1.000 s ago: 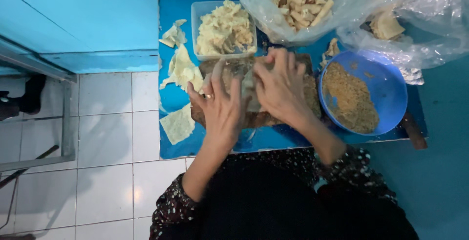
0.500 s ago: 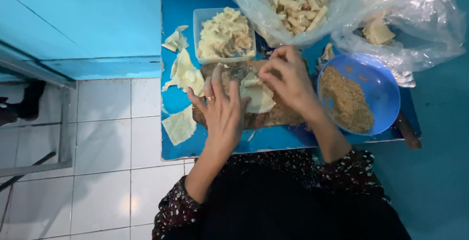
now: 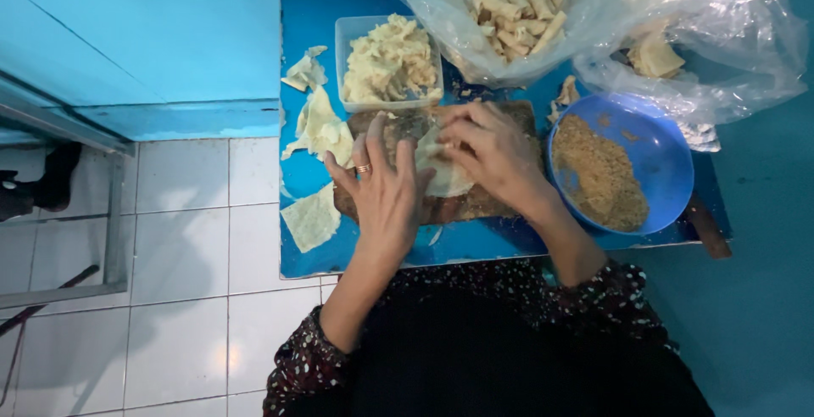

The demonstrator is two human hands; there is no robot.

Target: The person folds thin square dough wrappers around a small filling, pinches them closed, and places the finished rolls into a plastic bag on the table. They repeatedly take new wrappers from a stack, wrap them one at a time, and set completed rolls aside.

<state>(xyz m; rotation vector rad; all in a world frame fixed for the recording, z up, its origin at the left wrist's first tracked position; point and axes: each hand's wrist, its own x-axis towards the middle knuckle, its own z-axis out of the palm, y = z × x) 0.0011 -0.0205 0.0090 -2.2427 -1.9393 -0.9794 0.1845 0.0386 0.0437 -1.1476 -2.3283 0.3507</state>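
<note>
Since the earlier frame your right hand (image 3: pixel 496 156) has curled further over the pale wrapper (image 3: pixel 443 173), fingers bent and pinching its upper edge. Your left hand (image 3: pixel 386 188) lies flat, fingers spread, pressing the wrapper's left side onto the brown board (image 3: pixel 475 205) at table centre. Clear tub of wrappers (image 3: pixel 388 62): 12 o'clock of the board. Blue bowl of crumbs (image 3: pixel 623 167): 3 o'clock. Loose wrapper pieces (image 3: pixel 312 218): 9 o'clock. Plastic bag of finished rolls (image 3: pixel 509 5): 1 o'clock.
</note>
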